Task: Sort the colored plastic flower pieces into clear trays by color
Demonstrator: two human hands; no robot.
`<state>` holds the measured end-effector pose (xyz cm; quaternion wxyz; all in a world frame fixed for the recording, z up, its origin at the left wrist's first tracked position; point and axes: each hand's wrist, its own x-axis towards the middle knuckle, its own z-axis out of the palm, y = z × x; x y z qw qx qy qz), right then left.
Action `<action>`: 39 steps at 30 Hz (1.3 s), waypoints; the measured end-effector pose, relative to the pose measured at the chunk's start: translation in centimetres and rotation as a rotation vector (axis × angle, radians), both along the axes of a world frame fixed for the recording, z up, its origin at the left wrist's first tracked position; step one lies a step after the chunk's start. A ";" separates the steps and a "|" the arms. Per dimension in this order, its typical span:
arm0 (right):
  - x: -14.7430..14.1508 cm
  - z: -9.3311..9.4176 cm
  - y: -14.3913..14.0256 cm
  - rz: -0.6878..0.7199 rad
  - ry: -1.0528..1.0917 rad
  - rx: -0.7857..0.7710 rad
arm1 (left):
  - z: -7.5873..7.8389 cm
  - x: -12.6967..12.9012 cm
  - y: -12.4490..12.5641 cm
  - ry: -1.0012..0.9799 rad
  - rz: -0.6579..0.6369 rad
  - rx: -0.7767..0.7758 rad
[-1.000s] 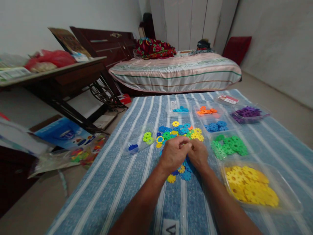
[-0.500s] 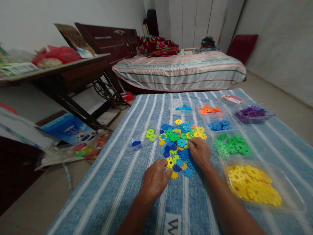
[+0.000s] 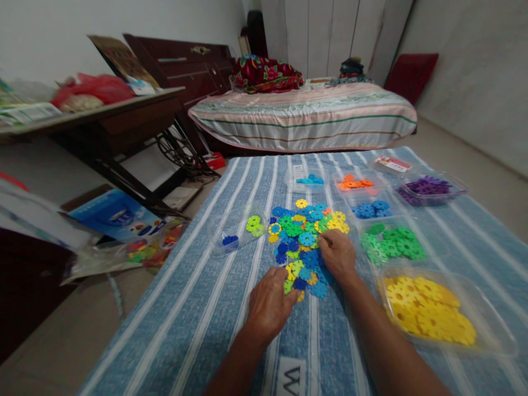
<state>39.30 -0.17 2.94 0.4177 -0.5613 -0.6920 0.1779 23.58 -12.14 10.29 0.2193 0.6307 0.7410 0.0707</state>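
Note:
A mixed pile of flower-shaped plastic discs [image 3: 307,239] in blue, green, yellow and a little orange lies mid-table. At its lower left edge is my left hand [image 3: 270,302], thumb and fingers apart, with yellow and lime discs [image 3: 290,271] between them. My right hand [image 3: 338,254] rests against the pile's right side, its fingers curled and pressed together. Whatever those fingertips hold is hidden. Left of the pile, a clear heart-shaped tray [image 3: 214,234] holds lime discs [image 3: 256,225] and dark blue discs [image 3: 230,241] in separate parts.
Clear tubs stand on the right with yellow [image 3: 429,308], green [image 3: 396,243], blue [image 3: 370,209], purple [image 3: 429,188], orange [image 3: 355,182] and light blue discs [image 3: 310,180]. A striped cloth [image 3: 185,308] covers the table. Beyond is a bed [image 3: 305,121]; a sewing-machine table [image 3: 111,113] stands left.
My left hand has moved slightly right, in against the pile's lower edge, and the yellow and lime discs there have shifted. My right hand has hardly moved.

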 end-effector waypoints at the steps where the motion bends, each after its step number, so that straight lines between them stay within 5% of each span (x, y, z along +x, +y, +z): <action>1: 0.0 0.0 0.0 0.001 -0.002 -0.001 | -0.1 0.0 0.0 0.000 0.002 0.011; 9: 0.1 0.0 0.0 -0.001 0.003 0.006 | -0.6 -0.4 0.0 -0.026 0.031 0.024; 18: 0.0 0.1 0.0 -0.001 0.001 -0.005 | 0.7 -0.1 0.2 -0.094 -0.029 -0.067; 29: 0.0 0.1 0.0 -0.005 -0.009 -0.011 | -0.1 -0.6 0.2 -0.044 -0.087 0.013; 39: 0.1 0.0 0.0 -0.001 -0.010 -0.021 | 0.3 0.8 0.0 0.029 -0.003 0.025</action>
